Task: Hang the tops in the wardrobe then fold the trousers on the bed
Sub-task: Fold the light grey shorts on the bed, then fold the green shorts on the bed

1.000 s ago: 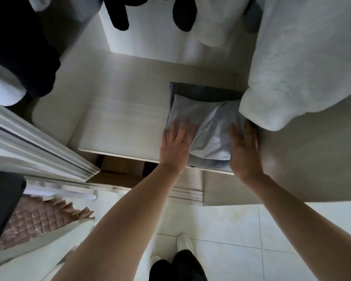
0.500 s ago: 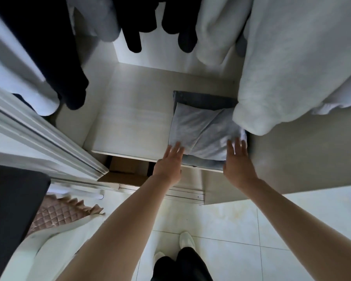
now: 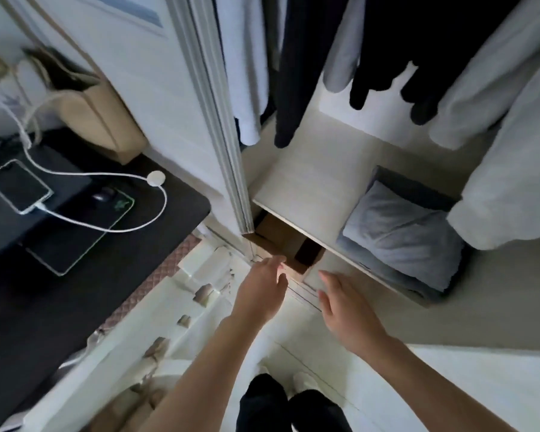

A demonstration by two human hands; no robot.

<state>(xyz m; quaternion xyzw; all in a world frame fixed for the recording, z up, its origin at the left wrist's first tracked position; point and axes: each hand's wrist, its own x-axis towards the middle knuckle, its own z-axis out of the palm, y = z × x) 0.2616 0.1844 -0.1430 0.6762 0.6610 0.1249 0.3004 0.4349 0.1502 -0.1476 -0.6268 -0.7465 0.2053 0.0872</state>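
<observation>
A folded stack of trousers (image 3: pixel 402 238), pale grey on top of darker grey, lies on the wardrobe shelf (image 3: pixel 300 188) at its right front. Above it hang several tops (image 3: pixel 496 98), white, grey and dark. My left hand (image 3: pixel 262 288) and my right hand (image 3: pixel 343 307) are both below the shelf's front edge, over the floor, fingers relaxed and holding nothing. Neither hand touches the trousers.
The wardrobe's sliding door edge (image 3: pixel 228 151) stands left of the shelf. A cardboard box (image 3: pixel 287 247) sits under the shelf. At left, a black desk (image 3: pixel 75 244) carries a phone (image 3: pixel 18 185) on a white cable and a beige paper bag (image 3: pixel 97 113). My feet stand on white floor tiles (image 3: pixel 468 388).
Both hands have left the folded trousers and drawn back off the shelf towards me. The view has swung left, bringing the desk and door into sight.
</observation>
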